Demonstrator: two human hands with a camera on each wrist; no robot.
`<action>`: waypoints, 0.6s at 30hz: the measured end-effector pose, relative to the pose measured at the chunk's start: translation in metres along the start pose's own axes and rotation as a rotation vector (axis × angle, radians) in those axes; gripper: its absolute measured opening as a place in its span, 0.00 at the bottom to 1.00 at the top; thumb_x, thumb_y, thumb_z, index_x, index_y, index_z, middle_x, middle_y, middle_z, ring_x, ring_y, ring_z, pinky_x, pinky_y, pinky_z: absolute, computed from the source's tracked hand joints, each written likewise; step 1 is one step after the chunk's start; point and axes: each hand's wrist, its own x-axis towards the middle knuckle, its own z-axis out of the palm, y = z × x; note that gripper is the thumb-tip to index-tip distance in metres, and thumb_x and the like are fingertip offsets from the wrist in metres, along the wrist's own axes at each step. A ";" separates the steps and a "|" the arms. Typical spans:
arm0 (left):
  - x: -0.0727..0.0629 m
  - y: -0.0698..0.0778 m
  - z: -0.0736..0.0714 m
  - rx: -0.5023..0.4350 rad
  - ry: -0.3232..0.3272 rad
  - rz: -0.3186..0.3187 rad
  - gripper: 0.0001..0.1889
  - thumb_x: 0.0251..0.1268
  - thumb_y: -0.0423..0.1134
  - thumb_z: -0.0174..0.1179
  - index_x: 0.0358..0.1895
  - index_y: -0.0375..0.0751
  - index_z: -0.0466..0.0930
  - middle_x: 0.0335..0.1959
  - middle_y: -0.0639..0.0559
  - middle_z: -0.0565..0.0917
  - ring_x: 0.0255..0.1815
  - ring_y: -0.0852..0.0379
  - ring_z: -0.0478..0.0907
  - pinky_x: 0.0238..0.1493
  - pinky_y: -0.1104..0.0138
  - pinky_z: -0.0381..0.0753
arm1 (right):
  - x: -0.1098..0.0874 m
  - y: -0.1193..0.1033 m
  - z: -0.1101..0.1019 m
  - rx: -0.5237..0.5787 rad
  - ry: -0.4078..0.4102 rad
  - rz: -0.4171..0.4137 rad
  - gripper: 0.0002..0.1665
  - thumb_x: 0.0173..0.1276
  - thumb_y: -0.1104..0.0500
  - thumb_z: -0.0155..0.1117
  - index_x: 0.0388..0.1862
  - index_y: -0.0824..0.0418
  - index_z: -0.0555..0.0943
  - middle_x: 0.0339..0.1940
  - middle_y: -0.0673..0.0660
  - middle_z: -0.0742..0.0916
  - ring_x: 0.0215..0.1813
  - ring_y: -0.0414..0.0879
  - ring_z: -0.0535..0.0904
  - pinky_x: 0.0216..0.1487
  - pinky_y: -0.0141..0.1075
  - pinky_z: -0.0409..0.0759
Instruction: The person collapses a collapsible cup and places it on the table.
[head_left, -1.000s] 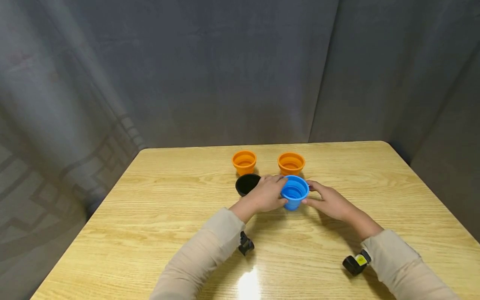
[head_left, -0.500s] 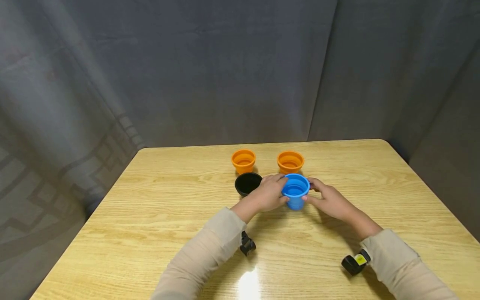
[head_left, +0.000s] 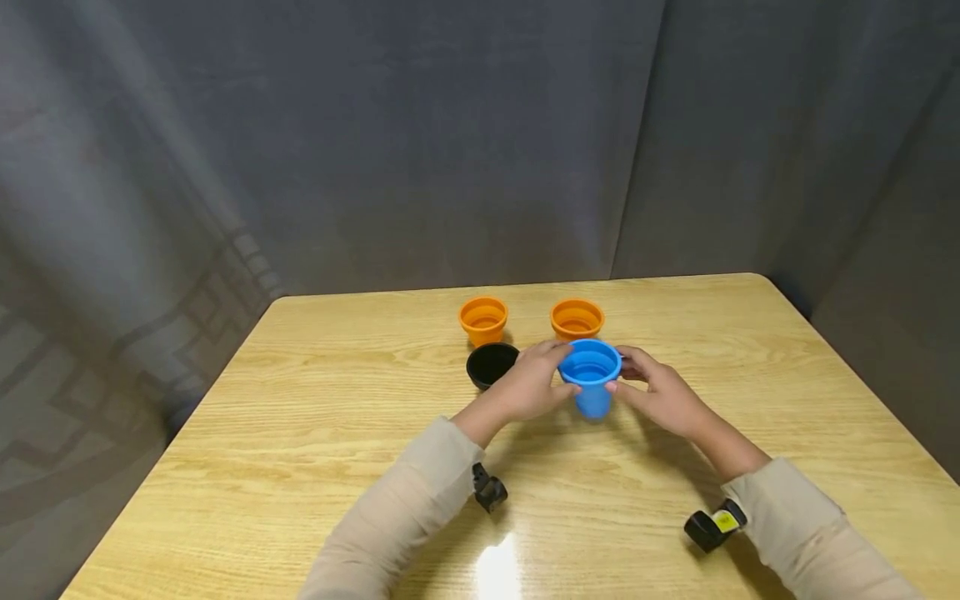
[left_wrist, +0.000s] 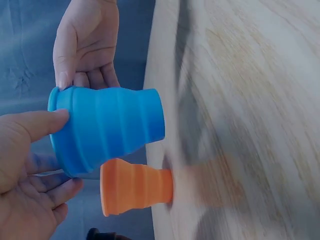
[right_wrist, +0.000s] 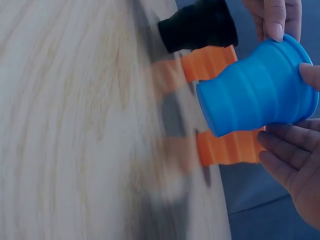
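A blue ribbed collapsible cup (head_left: 594, 398) is held up between both hands, mouth upward and slightly tilted. In the left wrist view, its narrow base sits apart from the tabletop. My left hand (head_left: 534, 382) grips the rim's left side, thumb (left_wrist: 47, 122) on the near outside and fingers around the far side. On the right side of the rim, my right hand (head_left: 660, 396) pinches with its thumb, its other fingers behind the cup (right_wrist: 255, 90). Just left of it stands a black cup (head_left: 491, 365), partly covered by the left hand.
Two orange cups, one at back left (head_left: 483, 321) and one at back right (head_left: 576, 318), stand upright behind the blue one. The wooden table (head_left: 337, 400) reaches a grey curtain (head_left: 450, 150) at its far edge. Black wrist cameras hang under both sleeves.
Between both hands the blue cup's rim has risen a little, and more of its side shows. The orange and black cups stay in place; the head view shifts slightly.
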 end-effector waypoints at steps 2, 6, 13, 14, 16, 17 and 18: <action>-0.003 0.000 -0.002 -0.043 0.035 0.008 0.30 0.56 0.48 0.56 0.60 0.38 0.62 0.59 0.47 0.64 0.58 0.53 0.61 0.57 0.62 0.59 | -0.001 -0.004 0.000 0.025 0.016 -0.011 0.28 0.62 0.57 0.55 0.57 0.70 0.61 0.47 0.68 0.76 0.49 0.61 0.71 0.48 0.54 0.67; -0.009 0.001 -0.004 -0.135 0.102 0.010 0.30 0.55 0.49 0.55 0.59 0.38 0.63 0.59 0.47 0.64 0.58 0.53 0.61 0.55 0.63 0.63 | -0.002 -0.012 0.000 0.068 0.041 -0.026 0.27 0.63 0.59 0.54 0.57 0.72 0.61 0.46 0.68 0.76 0.47 0.59 0.72 0.47 0.48 0.70; -0.020 0.001 -0.007 -0.234 0.201 0.024 0.28 0.55 0.50 0.55 0.57 0.39 0.65 0.59 0.49 0.64 0.57 0.55 0.61 0.55 0.64 0.64 | -0.005 -0.026 0.002 0.099 0.094 -0.029 0.27 0.63 0.59 0.53 0.57 0.71 0.61 0.47 0.65 0.76 0.46 0.53 0.72 0.46 0.30 0.71; -0.021 0.001 -0.008 -0.246 0.212 0.027 0.28 0.55 0.50 0.55 0.57 0.39 0.66 0.58 0.49 0.64 0.57 0.55 0.62 0.54 0.65 0.64 | -0.005 -0.028 0.003 0.102 0.101 -0.027 0.27 0.63 0.59 0.53 0.57 0.71 0.61 0.47 0.65 0.75 0.46 0.53 0.72 0.45 0.27 0.70; -0.023 0.001 -0.008 -0.268 0.231 0.033 0.27 0.55 0.50 0.55 0.56 0.39 0.66 0.58 0.50 0.64 0.57 0.56 0.61 0.55 0.65 0.63 | -0.006 -0.031 0.004 0.108 0.116 -0.023 0.27 0.63 0.58 0.53 0.57 0.71 0.61 0.46 0.65 0.75 0.46 0.52 0.71 0.43 0.24 0.69; -0.024 0.001 -0.008 -0.280 0.240 0.037 0.27 0.55 0.50 0.55 0.56 0.39 0.67 0.59 0.50 0.64 0.58 0.56 0.61 0.55 0.64 0.63 | -0.007 -0.033 0.004 0.111 0.123 -0.021 0.27 0.63 0.58 0.53 0.57 0.71 0.61 0.46 0.65 0.75 0.45 0.50 0.72 0.43 0.22 0.69; -0.025 0.001 -0.009 -0.294 0.247 0.038 0.26 0.55 0.50 0.55 0.56 0.40 0.67 0.59 0.51 0.64 0.58 0.57 0.61 0.55 0.64 0.63 | -0.007 -0.034 0.004 0.113 0.129 -0.020 0.27 0.63 0.58 0.53 0.57 0.71 0.61 0.46 0.65 0.75 0.45 0.48 0.72 0.42 0.21 0.69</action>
